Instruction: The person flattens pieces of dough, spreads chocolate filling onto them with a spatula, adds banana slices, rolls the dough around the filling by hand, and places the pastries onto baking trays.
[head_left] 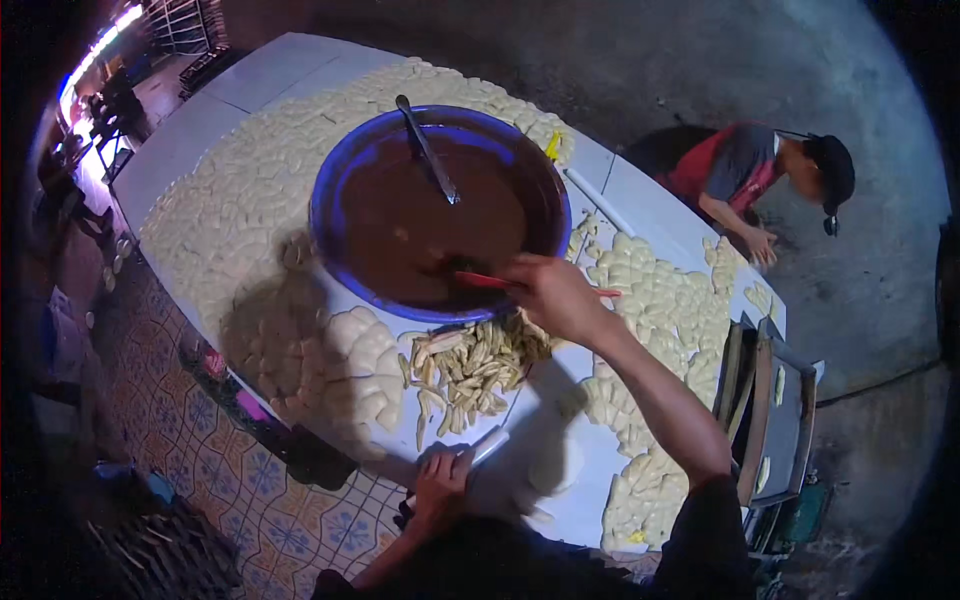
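My right hand [555, 295] is closed round a red-handled tool [482, 279], over the near right rim of a large blue basin [330, 250]. The tool's dark end dips into the brown liquid [420, 215], so its kind is hidden. A metal spoon [428, 150] leans against the basin's far rim with its lower end in the liquid. At the table's near edge, my left hand [440, 485] is closed on the near end of a short white rod [490, 445]. Between my hands lies a heap of yellowish, finger-shaped strips [470, 370].
Pale flattened dough pieces [230, 190] cover much of the white table [290, 60]. A white tube [595, 200] lies right of the basin. Trays [780, 410] stand at the right edge. Another person [740, 180] bends beside the far right side. Patterned tiles [270, 480] show at left.
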